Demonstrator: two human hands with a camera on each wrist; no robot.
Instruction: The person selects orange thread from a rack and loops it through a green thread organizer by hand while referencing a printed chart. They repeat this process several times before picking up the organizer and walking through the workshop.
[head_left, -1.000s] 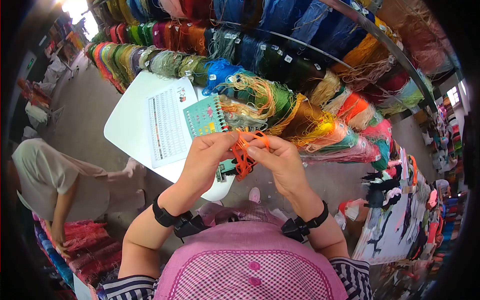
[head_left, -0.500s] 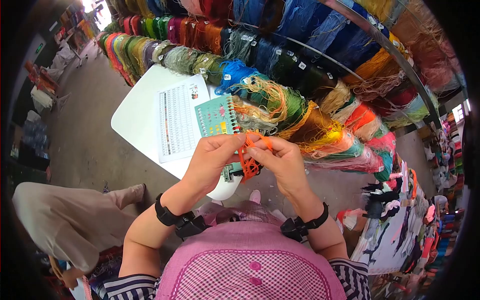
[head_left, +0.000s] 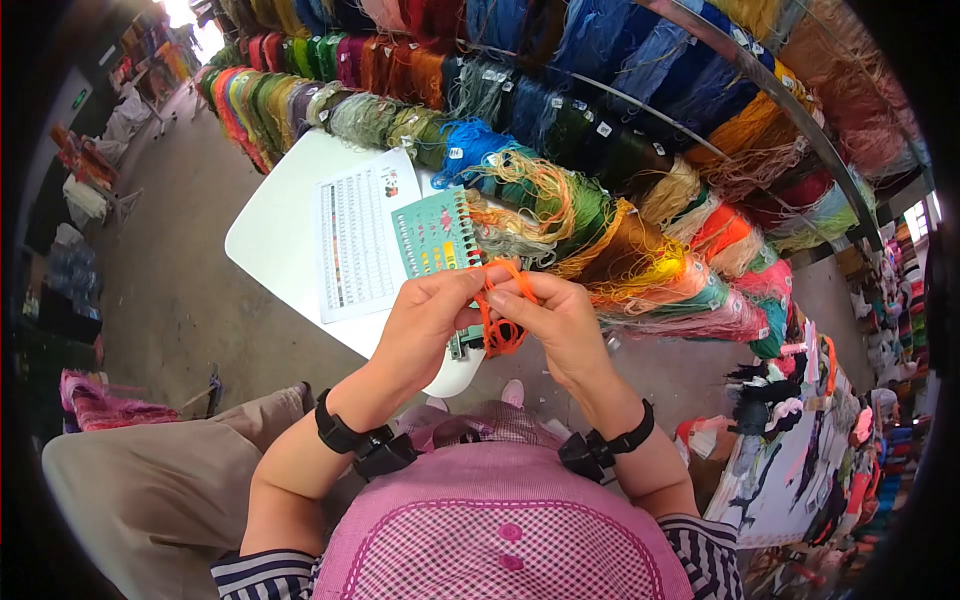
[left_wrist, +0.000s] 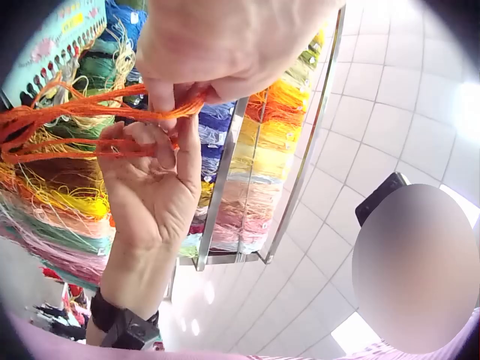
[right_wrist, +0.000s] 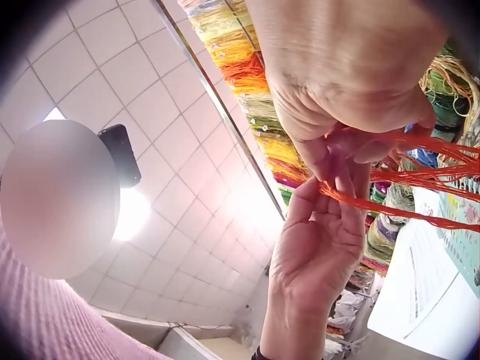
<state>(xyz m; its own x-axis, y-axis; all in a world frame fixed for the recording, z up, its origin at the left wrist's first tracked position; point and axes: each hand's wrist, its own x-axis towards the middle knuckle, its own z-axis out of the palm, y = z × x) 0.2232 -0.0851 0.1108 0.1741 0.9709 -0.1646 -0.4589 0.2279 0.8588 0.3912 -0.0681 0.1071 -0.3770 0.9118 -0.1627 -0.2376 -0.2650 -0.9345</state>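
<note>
A small bundle of orange thread point(head_left: 497, 322) hangs between both hands above the near edge of a white table point(head_left: 270, 235). My left hand point(head_left: 476, 285) pinches the strands at the top from the left. My right hand point(head_left: 502, 300) pinches them from the right, fingertips close to the left hand's. In the left wrist view the orange thread point(left_wrist: 60, 124) stretches left from the pinching left hand point(left_wrist: 171, 101) over the right hand point(left_wrist: 150, 191). The right wrist view shows the right hand point(right_wrist: 337, 154) gripping the taut orange strands point(right_wrist: 420, 184) above the left hand point(right_wrist: 322, 240).
On the table lie a printed chart sheet point(head_left: 355, 240) and a green spiral-bound colour card point(head_left: 433, 235). Many coloured yarn skeins point(head_left: 600, 160) hang from a metal rail point(head_left: 770, 95) behind it. Another person in beige point(head_left: 150, 490) stands at the lower left.
The orange loops have been drawn in smaller between my fingers. The person in beige has moved from the left edge down to the lower left, nearer to me.
</note>
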